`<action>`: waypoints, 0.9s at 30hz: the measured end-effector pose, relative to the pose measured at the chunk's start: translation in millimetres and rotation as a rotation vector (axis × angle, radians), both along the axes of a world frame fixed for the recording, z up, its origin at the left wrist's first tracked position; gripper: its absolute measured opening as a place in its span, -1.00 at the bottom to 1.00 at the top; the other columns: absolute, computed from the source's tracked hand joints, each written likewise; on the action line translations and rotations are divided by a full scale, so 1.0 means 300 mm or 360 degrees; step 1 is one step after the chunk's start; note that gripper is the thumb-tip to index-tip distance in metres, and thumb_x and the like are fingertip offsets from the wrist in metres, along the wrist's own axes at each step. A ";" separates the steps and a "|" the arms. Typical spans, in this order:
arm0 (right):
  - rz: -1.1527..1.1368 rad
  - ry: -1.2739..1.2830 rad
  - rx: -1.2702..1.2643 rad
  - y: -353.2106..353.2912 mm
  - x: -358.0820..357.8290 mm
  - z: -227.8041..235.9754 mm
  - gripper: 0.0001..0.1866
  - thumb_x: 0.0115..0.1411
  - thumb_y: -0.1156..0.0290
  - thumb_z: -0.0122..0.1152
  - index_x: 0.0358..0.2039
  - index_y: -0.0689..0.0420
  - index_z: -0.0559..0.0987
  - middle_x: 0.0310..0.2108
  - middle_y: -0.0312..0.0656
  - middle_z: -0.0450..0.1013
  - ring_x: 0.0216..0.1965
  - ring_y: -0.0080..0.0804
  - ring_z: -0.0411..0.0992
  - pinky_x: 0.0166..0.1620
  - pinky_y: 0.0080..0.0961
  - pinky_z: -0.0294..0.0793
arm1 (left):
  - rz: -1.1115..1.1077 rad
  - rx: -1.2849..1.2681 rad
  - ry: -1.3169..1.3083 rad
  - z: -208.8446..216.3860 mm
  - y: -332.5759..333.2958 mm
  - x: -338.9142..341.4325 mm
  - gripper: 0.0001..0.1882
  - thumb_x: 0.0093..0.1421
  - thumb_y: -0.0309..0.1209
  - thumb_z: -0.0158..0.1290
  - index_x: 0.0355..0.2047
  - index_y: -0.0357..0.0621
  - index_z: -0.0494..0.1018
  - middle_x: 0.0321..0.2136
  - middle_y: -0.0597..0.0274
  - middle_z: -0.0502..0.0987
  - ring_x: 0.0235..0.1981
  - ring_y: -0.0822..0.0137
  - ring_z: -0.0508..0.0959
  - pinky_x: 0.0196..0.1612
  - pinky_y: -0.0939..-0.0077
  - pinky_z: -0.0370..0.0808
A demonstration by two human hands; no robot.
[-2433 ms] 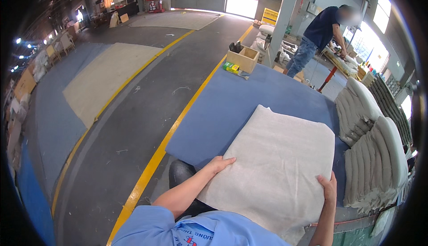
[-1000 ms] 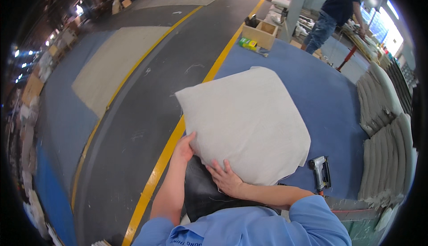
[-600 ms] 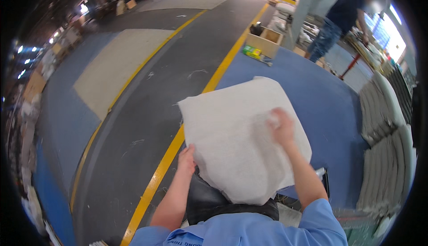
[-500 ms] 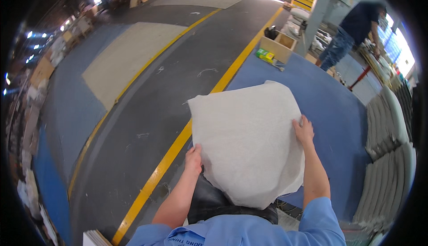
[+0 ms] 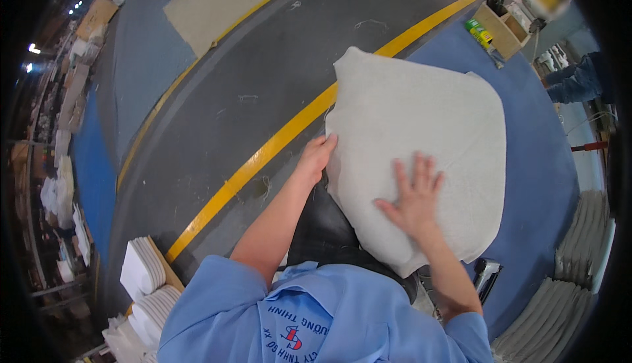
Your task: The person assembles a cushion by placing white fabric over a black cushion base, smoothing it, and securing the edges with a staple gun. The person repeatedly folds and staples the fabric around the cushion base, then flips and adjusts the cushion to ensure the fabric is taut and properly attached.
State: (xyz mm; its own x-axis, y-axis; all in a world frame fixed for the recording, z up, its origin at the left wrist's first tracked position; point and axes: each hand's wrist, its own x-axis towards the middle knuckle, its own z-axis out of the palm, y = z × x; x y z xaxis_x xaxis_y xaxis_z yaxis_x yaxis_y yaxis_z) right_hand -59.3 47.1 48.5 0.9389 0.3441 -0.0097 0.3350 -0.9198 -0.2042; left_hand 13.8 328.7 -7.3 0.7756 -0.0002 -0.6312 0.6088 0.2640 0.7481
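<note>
A pale grey, fabric-covered seat pad (image 5: 421, 119) with rounded corners lies in front of me, partly over the blue tabletop and partly beyond its edge. My left hand (image 5: 317, 160) is closed on its left edge, the fingertips hidden beneath. On the pad's near middle, my right hand (image 5: 416, 198) lies flat with its fingers spread, slightly blurred. Just right of the pad's near corner is a silver and black tool (image 5: 486, 277), perhaps a staple gun, partly covered by the pad and my arm.
Stacks of grey padded pieces (image 5: 582, 238) stand at the right edge. A wooden box (image 5: 501, 30) and a green-yellow package (image 5: 478, 32) sit at the table's far end. White panels (image 5: 141, 267) are stacked at lower left. A person's legs (image 5: 579, 80) show far right.
My right hand has left the pad's right edge and now lies spread on its top. The pad appears turned and further right as my view shifted. The silver and black tool has come into view.
</note>
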 end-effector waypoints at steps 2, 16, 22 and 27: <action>0.0152 0.0102 0.0027 0.153 -0.024 0.040 0.13 0.09 -0.25 0.45 0.58 -0.16 0.18 0.59 0.26 -0.12 0.57 0.46 -0.22 0.41 0.63 -0.17 | -0.0079 0.0045 0.0021 0.017 0.024 0.011 -0.56 0.50 -0.14 0.12 0.19 -0.19 0.54 0.05 0.18 0.66 0.02 0.29 0.64 0.11 0.25 0.57; 0.0382 -0.0069 -0.0059 0.278 -0.024 -0.019 -0.18 -0.01 0.13 0.49 0.34 -0.36 0.49 0.55 0.10 0.03 0.55 0.33 -0.06 0.43 0.53 -0.03 | 0.0174 -0.0641 0.0050 0.014 -0.053 -0.002 -0.51 0.36 -0.32 0.30 0.23 -0.20 0.48 0.11 0.13 0.63 0.11 0.17 0.63 0.15 0.11 0.60; 0.0491 -0.0244 0.0287 0.234 -0.028 -0.056 -0.50 0.08 0.14 0.43 0.09 -0.23 0.67 0.45 -0.09 0.28 0.49 0.09 0.14 0.44 0.37 0.01 | 0.0474 0.0016 -0.0055 0.051 -0.174 0.000 -0.48 0.33 -0.20 0.32 0.14 -0.31 0.52 0.08 0.11 0.62 0.08 0.24 0.55 0.16 0.27 0.46; 0.0501 -0.0176 0.0372 0.234 -0.023 -0.044 -0.56 0.13 0.14 0.40 0.06 -0.18 0.68 0.43 -0.10 0.31 0.49 0.07 0.15 0.44 0.35 0.02 | 0.0655 0.0734 -0.0376 0.026 -0.212 -0.004 -0.64 0.43 -0.19 0.17 -0.13 -0.34 0.60 -0.25 0.10 0.70 -0.21 0.32 0.60 -0.09 0.25 0.52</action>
